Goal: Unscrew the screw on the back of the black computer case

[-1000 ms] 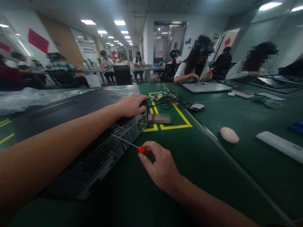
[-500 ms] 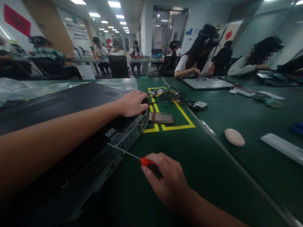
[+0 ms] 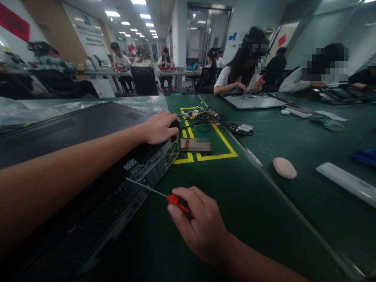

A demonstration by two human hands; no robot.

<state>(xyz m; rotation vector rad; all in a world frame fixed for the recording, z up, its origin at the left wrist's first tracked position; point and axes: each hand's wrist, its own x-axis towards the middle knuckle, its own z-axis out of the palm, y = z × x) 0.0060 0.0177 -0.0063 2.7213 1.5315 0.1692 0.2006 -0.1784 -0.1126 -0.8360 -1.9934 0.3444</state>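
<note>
A black desktop computer case (image 3: 88, 129) lies flat on the green table (image 3: 235, 203), its rear panel with vents and a fan grille facing me. My left hand (image 3: 160, 127) rests palm-down on the case's far top corner, fingers curled over the edge. My right hand (image 3: 196, 219) is closed around the red and black handle of a screwdriver (image 3: 164, 194). The thin metal shaft points left, its tip against the rear panel of the case.
A yellow taped rectangle (image 3: 217, 145) marks the table beyond the case, holding a tangle of cables (image 3: 205, 115) and a small board. A beige mouse (image 3: 284, 167) and white keyboard (image 3: 343, 182) lie to the right. Clear plastic wrap (image 3: 44, 107) sits behind the case. Other people work at tables behind.
My view has dropped closer to the case. The screwdriver tip has shifted left along the rear panel, and my right hand has come nearer to me. The left hand stays on the corner.
</note>
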